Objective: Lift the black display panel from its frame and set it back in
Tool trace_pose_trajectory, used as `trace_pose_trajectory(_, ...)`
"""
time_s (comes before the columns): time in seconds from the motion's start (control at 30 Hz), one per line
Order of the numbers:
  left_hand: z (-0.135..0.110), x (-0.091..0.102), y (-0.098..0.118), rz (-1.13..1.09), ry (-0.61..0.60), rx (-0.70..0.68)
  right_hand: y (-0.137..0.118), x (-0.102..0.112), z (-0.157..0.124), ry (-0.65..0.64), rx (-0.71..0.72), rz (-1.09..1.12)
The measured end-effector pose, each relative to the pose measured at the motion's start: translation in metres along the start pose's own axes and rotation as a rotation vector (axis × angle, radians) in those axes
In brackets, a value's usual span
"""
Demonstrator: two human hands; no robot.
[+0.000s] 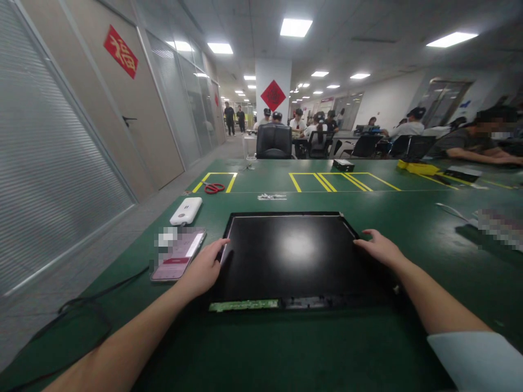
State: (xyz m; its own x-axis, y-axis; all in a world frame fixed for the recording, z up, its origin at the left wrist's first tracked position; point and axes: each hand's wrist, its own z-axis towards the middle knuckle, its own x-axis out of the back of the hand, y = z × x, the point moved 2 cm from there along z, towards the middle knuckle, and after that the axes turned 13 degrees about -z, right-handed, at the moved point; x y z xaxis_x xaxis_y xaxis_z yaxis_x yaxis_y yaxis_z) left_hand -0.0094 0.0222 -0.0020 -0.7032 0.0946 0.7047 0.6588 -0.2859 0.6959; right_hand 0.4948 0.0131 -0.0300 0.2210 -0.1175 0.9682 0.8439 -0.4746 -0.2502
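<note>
A black LCD display panel (pixel 261 256) lies in front of me, screen side up, with a light glare at its middle. Along its near edge runs a green circuit board strip (pixel 244 306). My left hand (pixel 206 267) grips the panel's left edge, thumb on the rim and the other fingers mostly hidden below. On the opposite side my right hand (pixel 381 247) has its thumb at the right edge; its remaining fingers are partly out of sight. Whether the panel rests fully on the table or is slightly raised, I cannot tell.
The green table (pixel 294 348) bears a phone (pixel 180 256), a white power bank (pixel 186 211), red-handled scissors (pixel 214 188) and a black cable (pixel 93 298) on the left. Small white scraps (pixel 272 197) lie beyond the panel. A black box (pixel 343 165) stands farther back. Several people sit behind.
</note>
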Motion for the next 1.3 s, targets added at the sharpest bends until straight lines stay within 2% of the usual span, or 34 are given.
trace_pose_trajectory(0.07,0.001,0.001,-0.001,0.002,0.015,0.014,-0.007,0.001,0.001,-0.040,0.013,-0.088)
trace_pose_trajectory(0.2,0.003,0.003,-0.003,0.025,0.047,0.013,-0.008,0.001,-0.006,-0.021,0.019,-0.135)
trace_pose_trajectory(0.3,0.004,0.002,-0.006,0.045,0.052,0.037,-0.002,-0.002,-0.011,-0.017,0.190,-0.067)
trace_pose_trajectory(0.4,0.003,0.001,-0.008,0.048,0.059,0.041,0.004,-0.005,-0.012,0.017,0.264,0.016)
trace_pose_trajectory(0.63,0.004,-0.001,-0.013,0.009,0.031,0.032,-0.001,-0.004,-0.014,0.044,0.188,0.018)
trace_pose_trajectory(0.9,0.003,-0.001,-0.015,-0.038,0.071,0.029,-0.001,-0.003,-0.015,0.030,0.199,0.013)
trace_pose_trajectory(1.13,0.003,-0.001,-0.012,-0.036,0.047,0.017,-0.002,-0.003,-0.016,0.025,0.200,0.013)
trace_pose_trajectory(1.3,0.001,0.001,-0.008,-0.144,0.045,0.043,-0.002,-0.002,-0.017,0.032,0.205,0.019)
